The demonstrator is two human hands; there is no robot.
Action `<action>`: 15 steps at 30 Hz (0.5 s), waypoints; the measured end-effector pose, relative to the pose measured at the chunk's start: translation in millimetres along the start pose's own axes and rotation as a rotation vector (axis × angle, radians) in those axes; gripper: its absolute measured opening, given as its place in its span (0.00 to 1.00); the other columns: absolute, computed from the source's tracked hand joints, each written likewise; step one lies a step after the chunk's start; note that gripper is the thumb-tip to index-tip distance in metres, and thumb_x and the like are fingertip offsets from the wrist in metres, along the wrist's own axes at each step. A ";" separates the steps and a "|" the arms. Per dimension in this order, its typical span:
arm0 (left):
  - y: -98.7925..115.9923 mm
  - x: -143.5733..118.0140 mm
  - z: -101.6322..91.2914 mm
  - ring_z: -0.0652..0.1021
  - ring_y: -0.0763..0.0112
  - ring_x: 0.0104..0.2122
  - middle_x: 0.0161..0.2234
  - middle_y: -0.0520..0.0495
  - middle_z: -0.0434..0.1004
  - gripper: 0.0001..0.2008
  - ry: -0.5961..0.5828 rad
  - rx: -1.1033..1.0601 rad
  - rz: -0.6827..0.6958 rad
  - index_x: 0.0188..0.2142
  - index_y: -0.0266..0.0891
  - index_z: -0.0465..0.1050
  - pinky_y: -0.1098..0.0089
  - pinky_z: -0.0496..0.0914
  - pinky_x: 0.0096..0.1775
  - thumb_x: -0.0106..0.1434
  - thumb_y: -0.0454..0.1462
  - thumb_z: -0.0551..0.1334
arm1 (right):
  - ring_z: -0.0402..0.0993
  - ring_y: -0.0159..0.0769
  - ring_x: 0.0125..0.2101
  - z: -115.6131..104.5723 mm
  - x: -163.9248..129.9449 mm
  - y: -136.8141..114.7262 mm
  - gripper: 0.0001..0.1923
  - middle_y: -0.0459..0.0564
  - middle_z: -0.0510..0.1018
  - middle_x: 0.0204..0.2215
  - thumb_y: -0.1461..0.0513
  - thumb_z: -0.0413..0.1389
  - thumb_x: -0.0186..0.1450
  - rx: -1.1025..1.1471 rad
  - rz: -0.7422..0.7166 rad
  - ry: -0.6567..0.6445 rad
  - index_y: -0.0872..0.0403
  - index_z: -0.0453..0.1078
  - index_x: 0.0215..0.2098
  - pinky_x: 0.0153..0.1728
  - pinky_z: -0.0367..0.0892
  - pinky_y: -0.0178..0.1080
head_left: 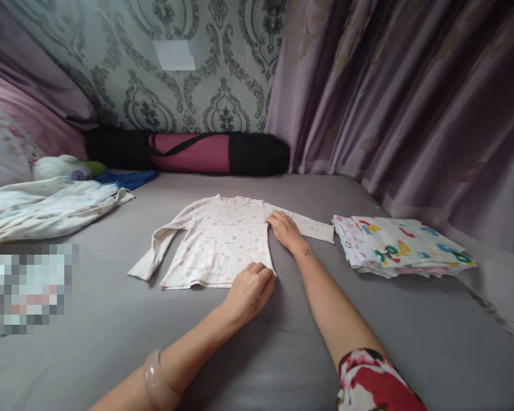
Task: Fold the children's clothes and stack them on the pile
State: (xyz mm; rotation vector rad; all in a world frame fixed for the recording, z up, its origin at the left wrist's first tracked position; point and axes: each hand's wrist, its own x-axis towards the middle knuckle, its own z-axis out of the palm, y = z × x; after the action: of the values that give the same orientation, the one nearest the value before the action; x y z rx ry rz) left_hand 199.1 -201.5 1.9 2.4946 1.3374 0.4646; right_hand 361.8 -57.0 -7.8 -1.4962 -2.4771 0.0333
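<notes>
A pale long-sleeved child's shirt with small printed motifs lies spread out on the grey sheet, its neckline away from me. My left hand has its fingers closed on the near right corner of the hem. Farther up the same side, my right hand pinches the shirt's edge just below the right sleeve; its fingertips are partly hidden. That right sleeve stretches out flat past my right hand, while the left sleeve bends down toward me.
Folded printed clothes form a stack at the right. Loose pale clothing, a blue cloth and a white plush toy lie at the left. A black and maroon bag rests along the wall; purple curtains hang at the right.
</notes>
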 end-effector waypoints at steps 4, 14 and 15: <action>5.5 -0.8 3.5 0.72 0.64 0.37 0.35 0.44 0.73 0.12 -0.057 0.127 0.070 0.35 0.40 0.70 0.65 0.69 0.40 0.71 0.34 0.49 | 0.64 0.39 0.49 0.2 -0.1 -0.6 0.17 0.53 0.74 0.46 0.67 0.44 0.71 0.032 0.020 -0.003 0.52 0.73 0.49 0.51 0.59 0.37; 18.0 -13.2 13.0 0.70 0.59 0.50 0.48 0.39 0.72 0.10 0.008 -0.012 0.201 0.46 0.37 0.68 0.60 0.68 0.52 0.70 0.34 0.51 | 0.63 0.41 0.55 -10.4 -3.9 -25.0 0.23 0.55 0.71 0.55 0.69 0.41 0.69 0.032 0.079 -0.009 0.55 0.67 0.57 0.57 0.56 0.41; 19.2 -14.0 15.3 0.69 0.58 0.53 0.50 0.38 0.71 0.11 0.022 -0.022 0.238 0.48 0.36 0.67 0.59 0.66 0.54 0.70 0.35 0.51 | 0.60 0.41 0.58 -8.0 -3.5 -34.3 0.24 0.56 0.69 0.58 0.67 0.41 0.69 0.053 0.063 0.005 0.56 0.64 0.61 0.59 0.54 0.42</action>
State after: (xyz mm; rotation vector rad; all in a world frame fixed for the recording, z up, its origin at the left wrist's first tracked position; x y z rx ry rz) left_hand 212.4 -224.9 -6.8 2.6498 1.0398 0.5543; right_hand 335.3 -77.2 4.2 -1.5503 -2.4049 0.1052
